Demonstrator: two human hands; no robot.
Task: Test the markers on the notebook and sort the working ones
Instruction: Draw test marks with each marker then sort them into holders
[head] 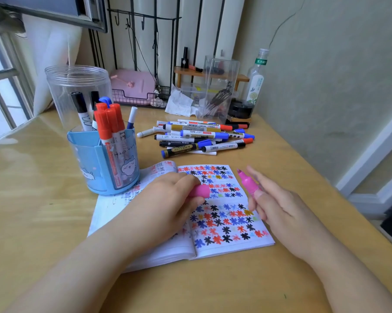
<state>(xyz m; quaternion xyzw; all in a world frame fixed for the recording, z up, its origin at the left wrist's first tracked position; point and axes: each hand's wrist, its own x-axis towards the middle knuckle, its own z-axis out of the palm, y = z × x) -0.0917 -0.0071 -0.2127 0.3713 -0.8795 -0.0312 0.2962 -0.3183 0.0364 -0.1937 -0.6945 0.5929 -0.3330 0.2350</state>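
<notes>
A wooden desk (213, 288) fills most of the view, set against a pale green wall (325, 86). An open notebook (226, 222) lies in the middle of the desk, its right page covered with rows of small star marks in red, blue, black, pink and yellow. A clear plastic jar (77, 91) stands at the left rear with black-capped markers inside it. Just in front of the jar, a blue pen holder (104, 168) sits on the notebook's upper left corner and holds several red-capped markers (109, 123).

The left hand (168, 199) rests over the left page, its fingers curled round a pink cap (200, 190), whose end sticks out toward the right page. The right hand (278, 206) is over the right edge of the notebook and pinches a pink marker (248, 181) between thumb and fingers, the bare tip pointing up and away. Cap and marker are apart.

Behind the notebook a pile of markers (201, 136) lies loose on the desk, with blue, red, black and gold parts. Farther back stand a clear box (219, 86) and a glass bottle (257, 80) by the wall.
</notes>
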